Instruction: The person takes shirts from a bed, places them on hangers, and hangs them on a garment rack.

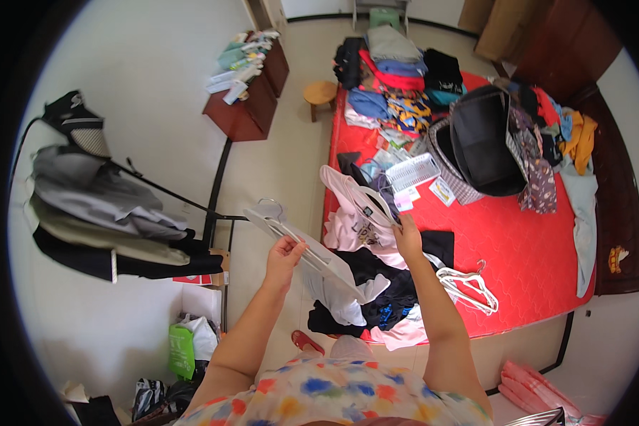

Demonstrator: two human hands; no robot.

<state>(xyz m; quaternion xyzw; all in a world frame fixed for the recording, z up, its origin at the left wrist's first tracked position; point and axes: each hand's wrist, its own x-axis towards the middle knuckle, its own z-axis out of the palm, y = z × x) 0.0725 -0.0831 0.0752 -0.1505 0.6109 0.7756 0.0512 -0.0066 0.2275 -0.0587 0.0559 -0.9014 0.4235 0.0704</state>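
The red quilted mattress spreads at one o'clock from the torso; the pale-pink printed cloth top, at twelve, looks light and soft; the right hand, toward one, pinches its edge, a sensible hold; the thin whitish garment seems limp, possibly slippery; the left hand, past eleven, grips the slim white hanger, probably stiff.

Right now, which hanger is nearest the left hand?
The hanger in the left hand, with a white garment; the white hangers on the bed lie bare.
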